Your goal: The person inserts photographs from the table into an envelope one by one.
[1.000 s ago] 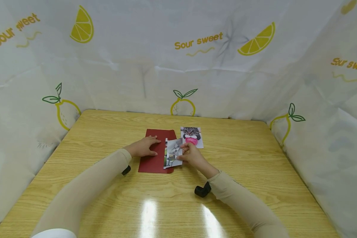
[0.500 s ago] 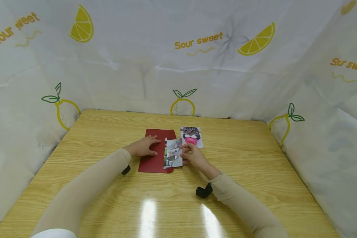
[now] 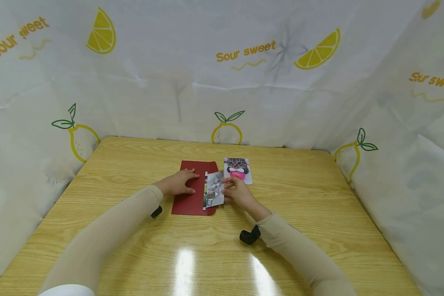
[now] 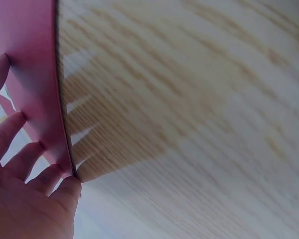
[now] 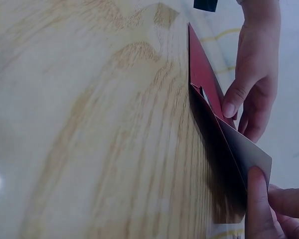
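A red paper envelope [image 3: 188,203] lies on the table. My left hand [image 3: 176,183] rests on it with fingers spread, and in the left wrist view those fingertips touch the red paper [image 4: 32,30]. My right hand [image 3: 241,195] pinches a greyish photo print [image 3: 215,187] by its right edge, between thumb and fingers. The print slopes over the envelope's right side; in the right wrist view its pale face [image 5: 254,154] rises from the envelope's edge. Along its left side shows a narrow strip of another picture [image 3: 205,195], mostly hidden. The right hand's far fingers are partly hidden.
A cat photo [image 3: 237,164] with a pink shape lies flat behind the right hand, right of the envelope. Black wrist-worn pieces [image 3: 249,236] sit under the forearms. A white curtain printed with lemons [image 3: 170,102] surrounds the wooden table [image 3: 299,185] at back and sides.
My right hand has shifted slightly left with the photo print, whose right edge now stands nearer the envelope. The left hand, the envelope and the cat photo stay in place.
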The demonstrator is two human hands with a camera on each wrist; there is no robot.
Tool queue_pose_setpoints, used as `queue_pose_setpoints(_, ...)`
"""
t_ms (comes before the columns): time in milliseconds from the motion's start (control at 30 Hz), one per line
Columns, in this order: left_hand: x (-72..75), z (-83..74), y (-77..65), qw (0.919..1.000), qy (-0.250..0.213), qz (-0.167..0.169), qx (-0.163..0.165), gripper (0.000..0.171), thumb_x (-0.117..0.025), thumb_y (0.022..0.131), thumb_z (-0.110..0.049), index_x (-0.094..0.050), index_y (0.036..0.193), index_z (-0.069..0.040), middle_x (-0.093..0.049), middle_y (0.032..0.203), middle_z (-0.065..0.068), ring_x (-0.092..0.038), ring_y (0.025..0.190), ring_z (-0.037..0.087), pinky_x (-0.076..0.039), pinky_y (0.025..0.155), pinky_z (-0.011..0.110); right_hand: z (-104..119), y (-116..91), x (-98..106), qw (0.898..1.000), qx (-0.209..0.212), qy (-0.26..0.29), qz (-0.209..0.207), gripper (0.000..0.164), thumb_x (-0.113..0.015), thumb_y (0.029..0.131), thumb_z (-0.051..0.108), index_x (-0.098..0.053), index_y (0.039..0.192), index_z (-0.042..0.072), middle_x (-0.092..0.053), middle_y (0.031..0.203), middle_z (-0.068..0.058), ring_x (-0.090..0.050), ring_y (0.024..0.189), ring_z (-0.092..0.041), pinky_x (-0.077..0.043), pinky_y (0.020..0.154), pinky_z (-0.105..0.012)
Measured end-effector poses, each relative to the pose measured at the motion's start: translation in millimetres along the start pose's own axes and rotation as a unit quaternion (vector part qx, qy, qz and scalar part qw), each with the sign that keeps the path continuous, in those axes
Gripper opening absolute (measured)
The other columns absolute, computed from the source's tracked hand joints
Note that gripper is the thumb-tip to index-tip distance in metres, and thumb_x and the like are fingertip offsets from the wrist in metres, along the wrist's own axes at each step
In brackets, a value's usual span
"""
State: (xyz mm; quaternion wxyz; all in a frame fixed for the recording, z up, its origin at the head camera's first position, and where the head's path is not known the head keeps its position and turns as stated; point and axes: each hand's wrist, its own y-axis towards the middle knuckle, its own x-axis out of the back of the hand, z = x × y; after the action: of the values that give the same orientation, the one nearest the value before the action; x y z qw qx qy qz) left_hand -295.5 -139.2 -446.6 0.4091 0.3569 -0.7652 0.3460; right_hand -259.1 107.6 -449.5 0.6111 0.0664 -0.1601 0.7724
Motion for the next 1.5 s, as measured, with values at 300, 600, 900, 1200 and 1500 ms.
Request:
queue_pose_setpoints(300,1.6,-1.8,-2.5,1.0,-0.006,0.002,-0.002,0.063,-0.064,0.094,-0.029,-0.04,0.148,-0.008,-0.021,0.159,0.019,-0.013,0.148,0.038,-0.021,0.119,0.051,5,5,-7,1.0,-0.012,0.009,0.0,0.03,-0.061,0.09,-0.007,-0.057,0.12,-0.004,-0.055,0.098,-0.012,-0.058,0.074,-0.014,-0.06,0.065,-0.03)
queue_pose_setpoints(600,1.0,-1.1,-2.0,0.9999,-0.011,0.002,0.002,0.063,-0.064,0.094,-0.029,-0.04,0.148,-0.008,-0.021,0.159,0.018,-0.013,0.148,0.038,-0.02,0.119,0.051,5,9,-11,1.0,-0.014,0.007,0.004,0.029,-0.06,0.09,-0.008,-0.056,0.119,-0.004,-0.054,0.098,-0.013,-0.058,0.073,-0.014,-0.06,0.064,-0.031)
queue_pose_setpoints(900,0.8,0.4,-0.8,0.9999,-0.016,0.003,0.001,0.063,-0.065,0.094,-0.028,-0.04,0.148,-0.008,-0.021,0.159,0.018,-0.013,0.148,0.039,-0.02,0.119,0.051,2,15,-14,0.999,-0.028,-0.023,-0.006,0.03,-0.065,0.087,-0.008,-0.059,0.116,-0.003,-0.056,0.095,-0.012,-0.057,0.068,-0.013,-0.059,0.059,-0.03)
queue_pose_setpoints(1200,0.3,1.0,0.2,1.0,-0.009,0.0,-0.002,0.063,-0.064,0.094,-0.029,-0.04,0.148,-0.008,-0.02,0.159,0.02,-0.013,0.148,0.04,-0.02,0.118,0.053,5,17,-18,0.999,-0.033,-0.041,-0.005,0.027,-0.064,0.087,-0.01,-0.058,0.112,-0.004,-0.054,0.084,-0.006,-0.059,0.066,-0.012,-0.058,0.058,-0.027)
queue_pose_setpoints(1500,0.3,1.2,0.5,0.9999,-0.013,0.003,-0.001,0.063,-0.064,0.094,-0.029,-0.04,0.148,-0.008,-0.02,0.159,0.019,-0.013,0.148,0.04,-0.019,0.119,0.053,7,17,-17,0.999,-0.03,-0.021,0.007,0.025,-0.064,0.087,-0.009,-0.055,0.11,-0.003,-0.055,0.086,-0.01,-0.06,0.068,-0.016,-0.06,0.061,-0.032)
